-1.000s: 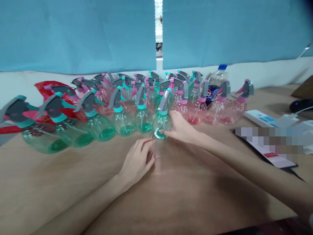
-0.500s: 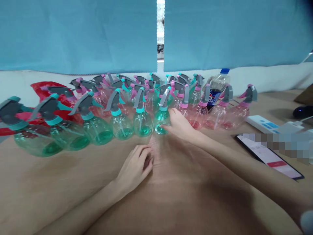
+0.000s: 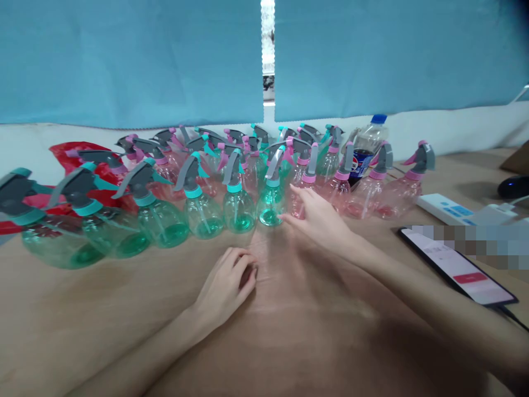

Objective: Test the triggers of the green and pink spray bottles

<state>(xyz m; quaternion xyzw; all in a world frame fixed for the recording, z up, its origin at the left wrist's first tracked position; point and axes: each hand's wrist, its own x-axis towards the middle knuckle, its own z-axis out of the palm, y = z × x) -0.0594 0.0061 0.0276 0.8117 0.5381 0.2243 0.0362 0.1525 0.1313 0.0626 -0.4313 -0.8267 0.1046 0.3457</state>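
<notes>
My right hand [image 3: 320,218] is open, thumb and fingers apart, just right of a clear green spray bottle [image 3: 270,203] with a turquoise collar and grey trigger head. That bottle stands upright at the right end of the front row of green spray bottles [image 3: 167,225]. Partly behind my right hand is a spray bottle with a pink collar [image 3: 308,177]. My left hand [image 3: 227,281] rests on the tabletop in front of the green row, its fingers curled into a loose fist with nothing visible in them.
Several pink spray bottles [image 3: 366,196] continue to the right, and more stand behind. A cola bottle with a blue cap [image 3: 372,138] is at the back. Red plastic [image 3: 78,157] lies behind the left bottles. At right are a phone [image 3: 458,267], a power strip [image 3: 444,208] and a mouse [image 3: 512,188].
My right hand has let go of the green spray bottle and drawn back a little to the right, its fingers opening. The bottle stays standing in the row. My left hand keeps its curled pose.
</notes>
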